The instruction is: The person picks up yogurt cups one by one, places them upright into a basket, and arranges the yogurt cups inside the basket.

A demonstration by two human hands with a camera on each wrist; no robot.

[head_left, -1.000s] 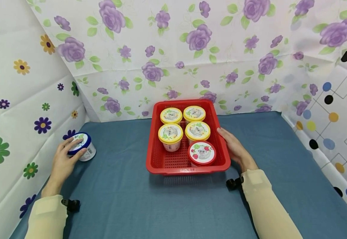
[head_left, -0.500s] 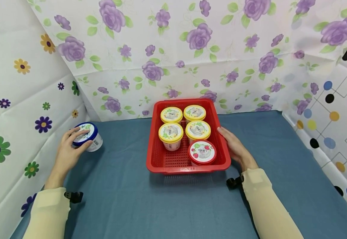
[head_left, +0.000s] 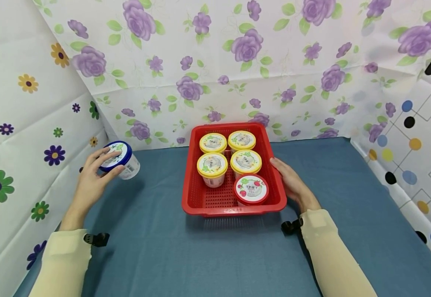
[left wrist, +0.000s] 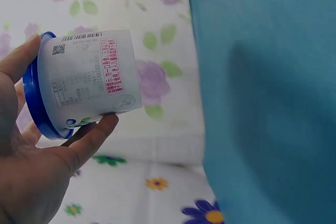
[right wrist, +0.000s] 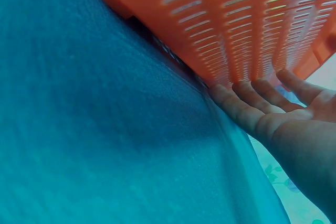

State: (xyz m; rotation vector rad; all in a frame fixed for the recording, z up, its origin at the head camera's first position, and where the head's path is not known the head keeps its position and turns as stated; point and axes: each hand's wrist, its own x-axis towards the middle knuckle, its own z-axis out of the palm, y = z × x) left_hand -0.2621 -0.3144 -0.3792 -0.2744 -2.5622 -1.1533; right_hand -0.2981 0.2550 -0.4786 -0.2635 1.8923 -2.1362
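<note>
My left hand (head_left: 92, 175) holds a white tub with a blue lid (head_left: 130, 168) above the left part of the table. In the left wrist view the tub (left wrist: 86, 72) lies tilted on its side, thumb and fingers gripping it around the lid, its printed wall and barcode showing. My right hand (head_left: 293, 183) rests against the right side of a red plastic basket (head_left: 215, 201). Seen from the right wrist, the fingertips (right wrist: 226, 98) touch the basket's slotted wall (right wrist: 199, 24), fingers fairly straight.
Inside the basket are several yellow-lidded tubs (head_left: 212, 165) and a red-lidded tub (head_left: 250, 189) at its front right corner. Blue cloth (head_left: 208, 255) covers the table. Floral sheets (head_left: 215, 62) hang behind and along the left side; a dotted sheet (head_left: 423, 165) lines the right.
My left hand has lifted the blue-lidded tub and carried it rightward and farther from me, its shadow now apart from it on the cloth. The right hand and the basket stay put.
</note>
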